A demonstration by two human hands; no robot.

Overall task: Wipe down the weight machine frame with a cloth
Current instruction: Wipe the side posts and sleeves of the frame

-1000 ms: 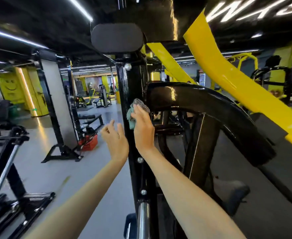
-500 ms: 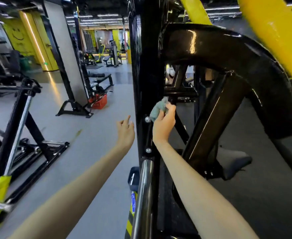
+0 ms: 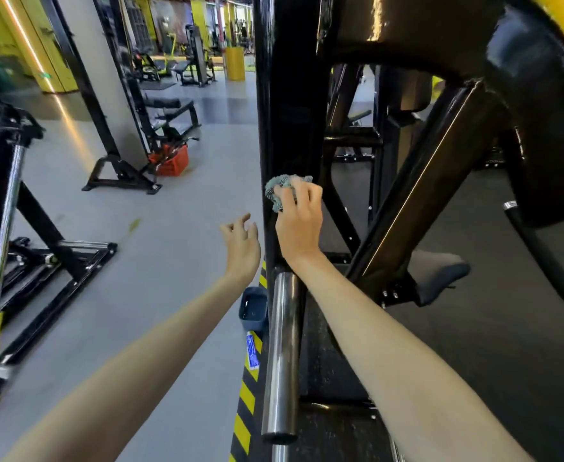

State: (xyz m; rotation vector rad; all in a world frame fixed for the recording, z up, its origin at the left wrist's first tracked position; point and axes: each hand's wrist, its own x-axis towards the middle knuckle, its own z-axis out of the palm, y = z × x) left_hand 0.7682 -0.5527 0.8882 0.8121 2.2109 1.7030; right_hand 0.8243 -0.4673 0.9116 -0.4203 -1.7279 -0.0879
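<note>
**Cloth pressed against the machine's black post**

The person's right hand (image 3: 298,225) grips a bunched blue-green cloth (image 3: 280,191), fingers curled over it, and holds it against the near face of the black upright post (image 3: 287,111) of the weight machine frame. The cloth sits low on the post, just above the point where a chrome bar (image 3: 282,345) sticks out from the frame toward the camera. The right forearm runs up from the lower right corner, passing just beside that bar.

The left hand (image 3: 242,243) hangs in the air just left of the post. It holds nothing, its fingers are loosely spread and slightly bent, and whether it touches the frame cannot be told.

To the right of the post, a black slanted brace (image 3: 423,195) rises toward a thick curved arm of the machine, with a dark seat pad (image 3: 440,275) near its foot. On the grey floor (image 3: 140,278), a small blue tub (image 3: 253,308) stands against the yellow-and-black striped edge (image 3: 244,395) of the machine's base, beside the chrome bar. Farther back on the floor, a red crate (image 3: 170,160) rests at the foot of another black stand.
</note>
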